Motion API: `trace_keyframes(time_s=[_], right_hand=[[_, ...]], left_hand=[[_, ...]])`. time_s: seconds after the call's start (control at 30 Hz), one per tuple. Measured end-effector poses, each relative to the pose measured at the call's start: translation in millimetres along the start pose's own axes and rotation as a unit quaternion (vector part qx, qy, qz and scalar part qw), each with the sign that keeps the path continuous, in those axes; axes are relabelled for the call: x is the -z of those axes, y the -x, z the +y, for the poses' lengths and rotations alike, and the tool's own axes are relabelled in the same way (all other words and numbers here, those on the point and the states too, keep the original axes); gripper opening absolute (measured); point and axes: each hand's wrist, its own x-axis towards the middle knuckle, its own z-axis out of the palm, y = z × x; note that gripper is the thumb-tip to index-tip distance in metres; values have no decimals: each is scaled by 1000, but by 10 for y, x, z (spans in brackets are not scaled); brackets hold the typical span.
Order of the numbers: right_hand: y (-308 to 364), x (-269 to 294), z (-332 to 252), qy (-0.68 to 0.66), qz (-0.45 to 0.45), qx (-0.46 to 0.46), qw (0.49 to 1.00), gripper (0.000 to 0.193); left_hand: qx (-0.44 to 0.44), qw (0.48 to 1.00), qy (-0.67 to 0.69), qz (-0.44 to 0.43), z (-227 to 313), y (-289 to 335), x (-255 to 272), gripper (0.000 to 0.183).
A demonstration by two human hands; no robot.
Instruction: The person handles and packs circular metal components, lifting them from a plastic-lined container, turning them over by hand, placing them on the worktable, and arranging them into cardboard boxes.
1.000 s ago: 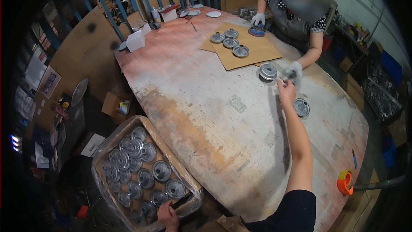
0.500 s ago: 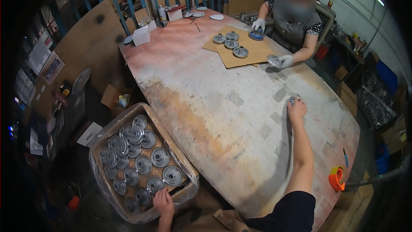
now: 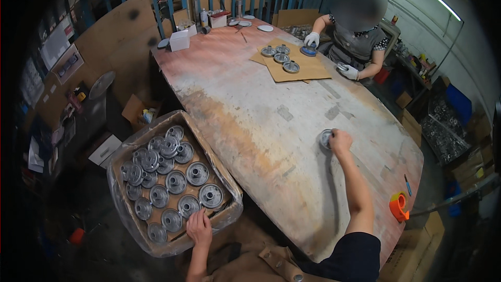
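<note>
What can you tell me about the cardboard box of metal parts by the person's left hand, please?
The cardboard box is open-topped, brown and lined with clear plastic film that spills over its rim. It sits below the near-left edge of the worn table, tilted in view. Inside lie round, silvery metal discs with raised centre hubs, packed in rows, some stacked. The left hand rests on its near rim.

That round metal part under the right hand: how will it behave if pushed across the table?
The metal disc looks cast and rigid, probably heavy for its size. Lying flat under the right hand, it should slide rather than roll. The worn table likely adds drag.
</note>
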Motion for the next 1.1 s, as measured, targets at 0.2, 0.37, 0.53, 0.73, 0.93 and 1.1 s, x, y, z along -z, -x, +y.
trace_keyframes(time_s=[0.2, 0.37, 0.53, 0.73, 0.93, 1.1], right_hand=[[746, 221, -952, -107, -42, 142, 983, 18], [1068, 206, -1334, -127, -2, 180, 975, 16], [1128, 221, -1325, -139, -4, 142, 980, 18], [1124, 177, -1347, -124, 4, 154, 980, 27], [1126, 180, -1347, -140, 2, 140, 980, 27], [1125, 190, -1361, -147, 5, 138, 980, 29]], left_hand=[[5, 1000, 14, 23, -3, 5, 2, 20], [20, 999, 25, 15, -3, -1, 8, 20], [19, 999, 31, 15, 3, -5, 9, 20], [17, 999, 19, 23, 25, -13, 26, 19], [12, 1000, 11, 9, 24, -17, 29, 18], [6, 1000, 16, 23, 26, -19, 22, 16]])
